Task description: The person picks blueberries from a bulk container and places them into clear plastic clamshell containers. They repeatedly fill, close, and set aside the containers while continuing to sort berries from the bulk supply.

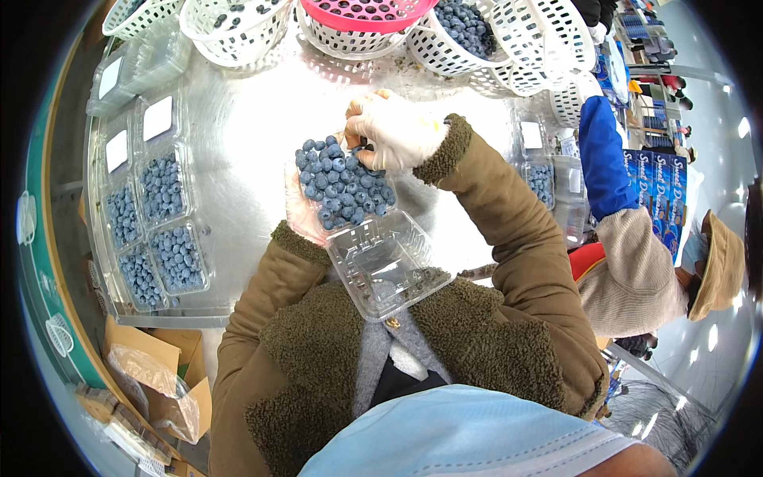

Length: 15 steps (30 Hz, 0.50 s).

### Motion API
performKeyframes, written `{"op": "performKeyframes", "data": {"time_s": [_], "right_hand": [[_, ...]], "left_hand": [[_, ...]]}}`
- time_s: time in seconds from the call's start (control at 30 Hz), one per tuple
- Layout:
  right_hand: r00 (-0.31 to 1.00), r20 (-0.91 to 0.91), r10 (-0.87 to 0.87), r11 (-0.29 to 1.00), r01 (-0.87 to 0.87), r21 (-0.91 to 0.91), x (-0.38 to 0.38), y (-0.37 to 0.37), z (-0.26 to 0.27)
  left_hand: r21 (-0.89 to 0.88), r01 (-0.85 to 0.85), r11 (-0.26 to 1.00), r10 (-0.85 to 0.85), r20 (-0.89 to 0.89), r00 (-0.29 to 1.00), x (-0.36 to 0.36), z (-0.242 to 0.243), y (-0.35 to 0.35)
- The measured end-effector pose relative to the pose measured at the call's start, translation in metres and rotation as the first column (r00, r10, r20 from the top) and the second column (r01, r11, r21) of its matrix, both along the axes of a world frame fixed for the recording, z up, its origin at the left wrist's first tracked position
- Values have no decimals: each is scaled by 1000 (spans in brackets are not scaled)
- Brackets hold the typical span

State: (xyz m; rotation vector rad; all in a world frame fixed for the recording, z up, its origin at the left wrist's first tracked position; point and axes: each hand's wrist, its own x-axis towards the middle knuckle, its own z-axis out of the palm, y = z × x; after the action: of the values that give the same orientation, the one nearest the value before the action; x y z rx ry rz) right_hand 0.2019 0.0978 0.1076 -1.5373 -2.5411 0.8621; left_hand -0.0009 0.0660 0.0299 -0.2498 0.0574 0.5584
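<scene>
A clear plastic clamshell full of blueberries (343,185) rests in my left hand (303,206), which wears a pale glove and supports it from the left side. Its transparent lid (387,262) hangs open toward my chest. Over the far right edge of the berries, my gloved right hand (393,132) has its fingers curled, with thumb and fingertips close together around something dark, perhaps a berry; the fingers partly hide it. Several filled clamshells (179,256) stand at the left of the metal table (238,155).
White perforated baskets (235,36), one with blueberries (465,27), line the far edge beside a pink basket (369,24). Stacked clamshells (143,65) stand far left. A co-worker's blue sleeve (608,161) reaches in at right. A cardboard box (161,369) lies below left.
</scene>
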Motion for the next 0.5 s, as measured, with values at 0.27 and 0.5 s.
{"op": "performKeyframes", "data": {"time_s": [0.27, 0.5], "right_hand": [[943, -269, -196, 854, 299, 426, 43, 45, 30], [854, -398, -336, 356, 506, 786, 66, 116, 29]], "left_hand": [[32, -36, 999, 38, -40, 998, -4, -1, 2], [15, -33, 999, 33, -34, 999, -5, -10, 1]]}}
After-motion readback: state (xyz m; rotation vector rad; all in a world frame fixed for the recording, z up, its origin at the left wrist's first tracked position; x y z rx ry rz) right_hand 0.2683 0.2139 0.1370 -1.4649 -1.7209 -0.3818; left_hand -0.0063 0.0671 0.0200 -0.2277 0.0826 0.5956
